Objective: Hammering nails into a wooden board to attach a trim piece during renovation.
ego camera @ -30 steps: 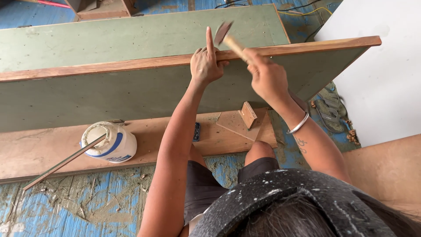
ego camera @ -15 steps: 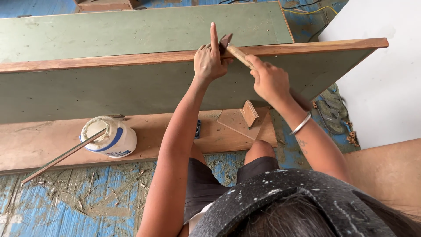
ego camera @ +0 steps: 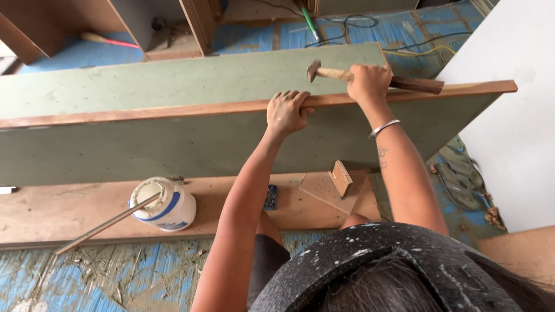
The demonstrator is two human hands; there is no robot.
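A long green board [ego camera: 144, 144] stands on edge, with a brown wooden strip [ego camera: 144, 112] along its top. My left hand [ego camera: 286, 110] grips that top edge, fingers curled over the strip. My right hand [ego camera: 367, 81] holds a wooden-handled hammer [ego camera: 341, 73] by the middle of its handle, the metal head [ego camera: 313, 69] pointing left just above the strip and close to my left hand. A silver bangle [ego camera: 384, 128] sits on my right wrist.
A white glue jar [ego camera: 165, 205] with a stick [ego camera: 107, 224] in it lies on a plywood plank [ego camera: 58, 211] on the floor. A small wooden block [ego camera: 341, 178] and a dark small object [ego camera: 270, 196] lie near my knee. A white panel [ego camera: 509, 127] stands at right; cabinet carcasses are behind.
My left hand went from pinching something upright on the strip to gripping the edge with curled fingers. The hammer swung from tilted over that spot to lying nearly level, head to the left.
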